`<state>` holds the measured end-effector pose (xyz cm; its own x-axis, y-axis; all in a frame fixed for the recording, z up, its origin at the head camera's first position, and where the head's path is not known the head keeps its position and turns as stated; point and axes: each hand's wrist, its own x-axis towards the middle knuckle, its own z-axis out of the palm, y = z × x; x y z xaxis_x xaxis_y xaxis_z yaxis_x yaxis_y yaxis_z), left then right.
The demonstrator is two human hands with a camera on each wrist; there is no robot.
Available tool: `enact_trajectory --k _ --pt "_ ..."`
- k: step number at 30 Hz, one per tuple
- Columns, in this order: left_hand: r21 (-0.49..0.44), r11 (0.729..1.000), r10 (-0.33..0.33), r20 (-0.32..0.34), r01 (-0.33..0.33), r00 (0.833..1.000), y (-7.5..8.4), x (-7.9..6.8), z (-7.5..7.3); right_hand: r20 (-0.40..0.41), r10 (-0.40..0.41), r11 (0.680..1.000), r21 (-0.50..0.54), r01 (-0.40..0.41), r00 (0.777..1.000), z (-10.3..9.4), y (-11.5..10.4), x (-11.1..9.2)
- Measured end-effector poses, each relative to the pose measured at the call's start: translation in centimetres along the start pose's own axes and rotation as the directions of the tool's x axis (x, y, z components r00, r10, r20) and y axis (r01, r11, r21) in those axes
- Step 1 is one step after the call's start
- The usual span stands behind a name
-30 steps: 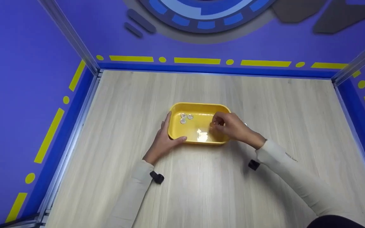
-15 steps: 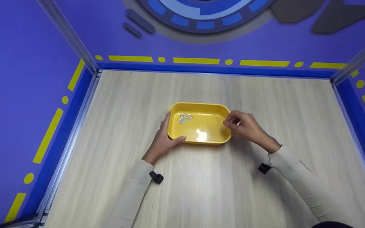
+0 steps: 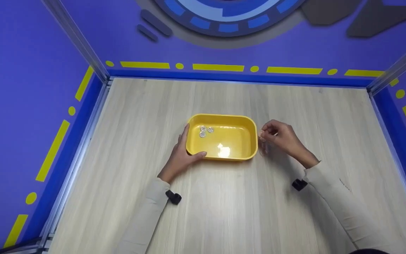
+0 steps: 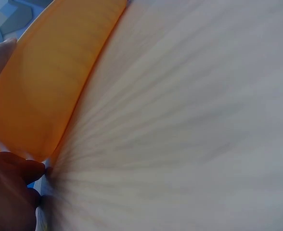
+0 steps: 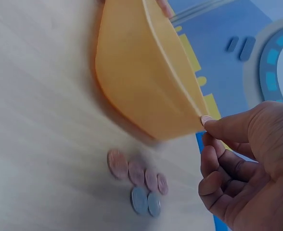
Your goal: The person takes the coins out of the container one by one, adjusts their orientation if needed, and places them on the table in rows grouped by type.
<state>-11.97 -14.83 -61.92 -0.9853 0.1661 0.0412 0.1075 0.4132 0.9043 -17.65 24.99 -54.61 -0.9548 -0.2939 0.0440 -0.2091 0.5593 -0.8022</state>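
Note:
A yellow plastic tray stands in the middle of the table. Three silver coins lie inside, near its far left corner. My left hand grips the tray's left end, thumb over the near rim and fingers along the outer wall, also seen in the left wrist view. Just off the tray's right end, my right hand pinches what looks like a coin between thumb and fingertips. Below it, the right wrist view has copper-coloured coins in a row with two silver coins alongside; in the head view the hand mostly hides them.
The pale wood-grain table reaches back to a blue-purple wall with yellow markings. Metal framing runs up the back left corner, and side panels stand at left and right. Each sleeve carries a small black camera.
My right hand has moved from inside the tray, over its right rim, to the table beside it. The left hand, the tray and the coins inside have stayed put.

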Motion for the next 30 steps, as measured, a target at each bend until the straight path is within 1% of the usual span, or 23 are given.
enact_trajectory --k 5,9,12,17,23,27,30 --pt "-0.008 1.0 -0.002 -0.003 0.002 1.0 0.1 0.3 -0.1 -0.015 0.006 1.0 -0.018 -0.007 1.0 -0.6 1.0 1.0" --pt "-0.015 1.0 -0.006 0.002 0.006 1.0 0.0 0.4 -0.2 -0.021 0.03 0.999 -0.028 -0.031 0.999 -0.7 1.8 1.7" --pt "-0.013 1.0 -0.018 0.001 0.018 1.0 0.0 0.2 -0.4 -0.02 0.059 0.998 -0.026 -0.059 0.998 -0.4 2.6 2.5" --pt "-0.015 0.999 -0.042 -0.006 0.042 0.999 -0.2 -0.3 -1.0 -0.009 0.079 0.997 0.0 -0.079 0.997 0.7 3.9 4.0" --pt "-0.013 1.0 -0.023 0.011 0.023 1.0 0.0 -0.2 -0.3 -0.043 0.114 0.993 -0.019 -0.115 0.993 0.4 5.3 4.1" --pt "-0.016 0.999 -0.033 0.008 0.033 0.999 0.1 -0.3 -0.1 -0.039 0.118 0.993 -0.011 -0.119 0.992 0.4 5.7 4.0" --pt "-0.018 0.999 -0.029 0.011 0.029 1.0 0.3 -0.2 0.1 -0.047 0.118 0.993 0.0 -0.118 0.992 0.4 5.9 3.9"
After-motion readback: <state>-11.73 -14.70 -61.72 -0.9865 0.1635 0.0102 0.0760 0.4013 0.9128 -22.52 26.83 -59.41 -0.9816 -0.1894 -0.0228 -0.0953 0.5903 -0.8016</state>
